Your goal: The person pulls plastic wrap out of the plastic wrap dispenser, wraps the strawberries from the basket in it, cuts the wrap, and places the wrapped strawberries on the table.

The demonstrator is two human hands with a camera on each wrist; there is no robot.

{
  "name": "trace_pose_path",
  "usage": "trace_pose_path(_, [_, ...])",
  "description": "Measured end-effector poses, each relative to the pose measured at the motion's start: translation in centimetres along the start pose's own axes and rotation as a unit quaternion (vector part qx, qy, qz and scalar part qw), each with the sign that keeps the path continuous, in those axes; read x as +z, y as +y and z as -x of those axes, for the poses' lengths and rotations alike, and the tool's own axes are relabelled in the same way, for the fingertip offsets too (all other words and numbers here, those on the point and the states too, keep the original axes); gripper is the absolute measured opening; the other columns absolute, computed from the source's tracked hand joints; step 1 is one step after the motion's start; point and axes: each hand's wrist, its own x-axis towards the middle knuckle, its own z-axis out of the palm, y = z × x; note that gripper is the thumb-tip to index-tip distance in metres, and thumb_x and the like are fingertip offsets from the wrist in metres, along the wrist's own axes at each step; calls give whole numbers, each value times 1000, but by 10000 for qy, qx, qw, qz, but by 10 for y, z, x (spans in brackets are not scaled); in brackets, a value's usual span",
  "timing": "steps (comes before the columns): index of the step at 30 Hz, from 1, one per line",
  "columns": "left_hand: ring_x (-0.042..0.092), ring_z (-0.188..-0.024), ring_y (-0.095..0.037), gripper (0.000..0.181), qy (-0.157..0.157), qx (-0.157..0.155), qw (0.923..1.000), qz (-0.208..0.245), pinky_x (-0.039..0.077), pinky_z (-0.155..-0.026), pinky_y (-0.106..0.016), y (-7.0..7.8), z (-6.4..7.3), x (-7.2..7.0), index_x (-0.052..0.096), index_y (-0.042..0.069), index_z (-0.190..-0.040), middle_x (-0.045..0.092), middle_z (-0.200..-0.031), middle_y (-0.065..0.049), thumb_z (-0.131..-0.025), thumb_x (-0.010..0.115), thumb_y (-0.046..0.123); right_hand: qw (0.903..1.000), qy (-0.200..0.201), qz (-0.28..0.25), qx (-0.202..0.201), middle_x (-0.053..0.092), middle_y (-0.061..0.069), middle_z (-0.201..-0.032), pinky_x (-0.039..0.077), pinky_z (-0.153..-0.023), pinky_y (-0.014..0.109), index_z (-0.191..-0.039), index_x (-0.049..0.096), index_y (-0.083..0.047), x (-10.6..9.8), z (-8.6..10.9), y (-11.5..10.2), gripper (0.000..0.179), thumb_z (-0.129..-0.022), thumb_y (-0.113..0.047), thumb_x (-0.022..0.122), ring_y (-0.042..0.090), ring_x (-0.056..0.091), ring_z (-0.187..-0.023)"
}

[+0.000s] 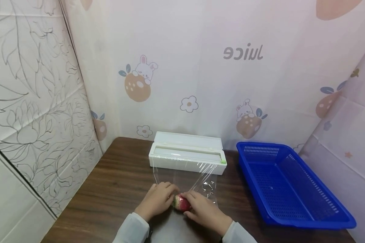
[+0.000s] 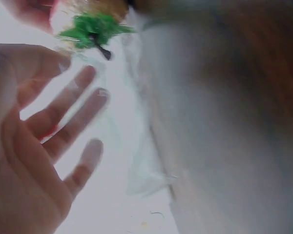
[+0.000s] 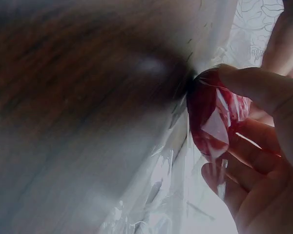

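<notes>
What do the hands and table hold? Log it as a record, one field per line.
Right hand: grips a red, green-leaved fruit covered in clear plastic film
Left hand: fingers loosely extended beside the leafy end; contact unclear
Dispenser: white rectangular box, lid raised, film drawn over its front toward the hands
Container: blue perforated plastic basket, right of the box
Surface: dark brown wood-grain table

On a dark brown wooden counter point(image 1: 115, 182), a long white plastic dispenser box point(image 1: 185, 148) sits at the back, before a white printed fabric wall point(image 1: 194, 67). Clear plastic film point(image 1: 182, 179) stretches forward from the box. Nearer the person, a rounded red fruit with a green leafy top point(image 1: 182, 203) lies in the film, between left hand point(image 1: 159, 199) and right hand point(image 1: 203, 209). Right of the box stands a rectangular blue plastic basket point(image 1: 270, 185).
</notes>
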Motion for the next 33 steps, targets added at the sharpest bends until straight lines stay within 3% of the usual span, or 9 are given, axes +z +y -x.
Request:
trace_pose_path(4, [54,-102,-9,29,197,435,9987,163,48,-84,-40,7,-2,-6,60,22,-111,62,-109,8,-83,60,21,9999,-129,53,40,60,4,-113,54,-84,33,-123,53,-7,2,-3,4,59,-73,-29,77,14,56,-101])
trace_pose_path(7, [53,-101,-7,37,59,536,9982,252,50,-84,-38,13,-2,-7,57,19,-115,61,-110,6,-80,65,27,9999,-123,109,47,60,5,-114,53,-86,34,-122,53,-6,5,-3,6,58,-74,-30,76,15,55,-103])
trace_pose_path(14, [53,-103,-12,56,-382,154,9987,284,51,-86,-39,16,-1,-5,54,14,-123,59,-117,-2,-74,74,32,9996,-188,-78,208,59,6,-116,52,-88,38,-123,52,-3,10,-5,10,57,-77,-28,74,18,54,-105])
trace_pose_path(19, [53,-107,-15,63,-466,11,9989,104,49,-90,-41,15,-2,0,54,12,-127,60,-120,-4,-76,73,42,9988,-326,-105,348,60,6,-118,52,-88,38,-129,50,-2,13,-5,15,59,-79,-25,72,18,52,-104])
trace_pose_path(25, [56,-104,-16,56,-368,-143,9992,68,49,-88,-42,13,-4,3,55,15,-125,64,-116,-3,-78,71,42,9972,-550,-450,219,59,8,-117,52,-89,38,-133,46,-2,12,-7,23,62,-76,-9,70,18,53,-104])
trace_pose_path(29, [59,-89,-11,49,-415,-373,9976,400,52,-78,-38,8,-7,5,54,20,-119,67,-102,0,-79,70,43,9964,-431,-729,56,59,8,-116,52,-88,37,-135,43,-3,12,-8,31,64,-75,3,65,17,55,-104])
trace_pose_path(33, [53,-75,-6,40,-550,-596,9944,681,48,-66,-31,2,-10,8,55,24,-112,63,-89,6,-80,66,45,9949,-375,-931,90,61,7,-118,52,-89,37,-131,44,-7,14,-10,35,58,-77,8,57,15,55,-107])
